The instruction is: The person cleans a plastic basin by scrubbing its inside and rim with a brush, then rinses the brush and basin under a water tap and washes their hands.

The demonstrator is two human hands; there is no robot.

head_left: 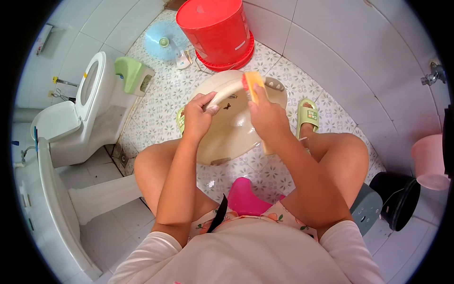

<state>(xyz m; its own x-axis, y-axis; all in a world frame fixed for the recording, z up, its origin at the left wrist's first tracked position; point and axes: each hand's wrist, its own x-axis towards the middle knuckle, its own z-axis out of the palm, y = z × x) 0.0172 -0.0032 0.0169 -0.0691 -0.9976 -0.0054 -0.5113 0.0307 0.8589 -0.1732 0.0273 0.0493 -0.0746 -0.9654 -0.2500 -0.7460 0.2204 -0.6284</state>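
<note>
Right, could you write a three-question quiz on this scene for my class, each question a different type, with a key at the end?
1. Which hand holds the yellow brush? A) the left, B) the right, C) neither.
2. True or false: the left hand grips the edge of the basin.
3. Fill in the missing colour: the large bucket on the floor beyond the basin is ____.

Key: 1. B, the right hand; 2. true; 3. red.
</note>
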